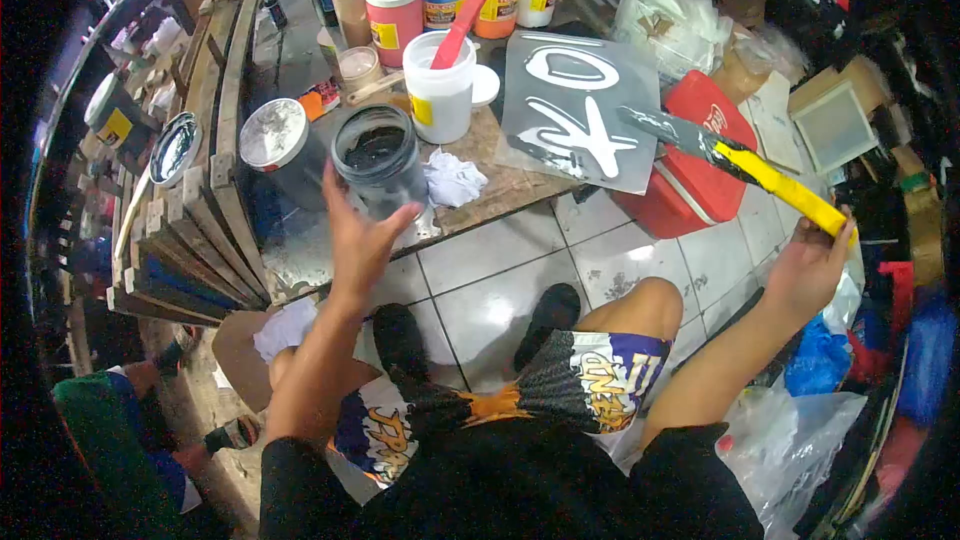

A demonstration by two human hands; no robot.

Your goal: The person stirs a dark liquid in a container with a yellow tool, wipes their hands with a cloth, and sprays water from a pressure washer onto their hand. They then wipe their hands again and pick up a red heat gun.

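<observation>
My left hand [365,240] is at the near side of a clear jar [385,185] with dark contents, thumb and fingers spread around its front. On the right, my right hand [815,260] grips the yellow handle of a spatula [780,185]. The spatula's dark-smeared blade reaches over the edge of a grey sheet with white lettering [530,130]. A crumpled white paper [455,180] lies beside the jar. Behind it stands a white tub [441,100] with a red spatula [470,10] in it.
Lidded paint tubs [394,15] line the table's back. A dark tub with a white lid [274,135] stands left of the jar, near wooden slats [190,230]. A red cooler [690,190] is right of the table. Another person's leg [195,455] shows at lower left.
</observation>
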